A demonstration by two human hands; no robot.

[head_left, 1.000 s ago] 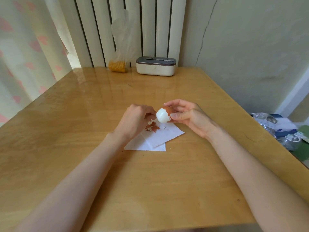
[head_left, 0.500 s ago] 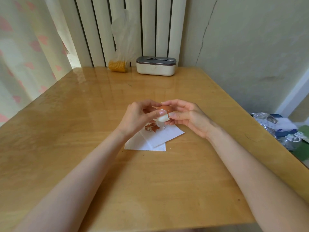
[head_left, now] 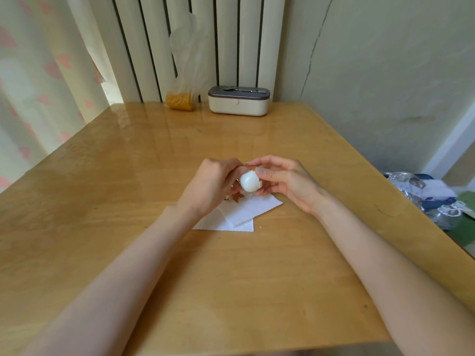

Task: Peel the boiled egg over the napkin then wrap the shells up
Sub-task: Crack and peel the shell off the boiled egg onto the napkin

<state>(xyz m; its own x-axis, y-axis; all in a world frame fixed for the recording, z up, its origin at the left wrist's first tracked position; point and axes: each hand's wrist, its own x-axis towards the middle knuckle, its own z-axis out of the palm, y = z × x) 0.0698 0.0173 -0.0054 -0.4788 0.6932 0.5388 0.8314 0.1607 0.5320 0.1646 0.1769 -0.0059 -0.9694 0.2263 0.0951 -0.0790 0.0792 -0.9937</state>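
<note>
The boiled egg [head_left: 248, 181] is held above the far corner of the white napkin [head_left: 241, 214]. Most of it shows bare white; a brown piece of shell [head_left: 253, 167] still clings to its top. My right hand [head_left: 285, 179] grips the egg from the right with thumb and fingers. My left hand [head_left: 213, 182] is closed against the egg's left side, fingertips at the shell on top. Brown shell bits [head_left: 57, 197] lie on the napkin under my left hand, partly hidden by it.
A wooden table [head_left: 154, 253] carries everything. At its far edge stand a cream box with a dark lid [head_left: 239, 101] and a plastic bag with something yellow [head_left: 183, 97]. A radiator is behind. Bags and clutter [head_left: 431, 196] lie on the floor to the right.
My left hand came back from the napkin to the egg and now works at the shell on top. The egg has turned, showing more bare white toward me.
</note>
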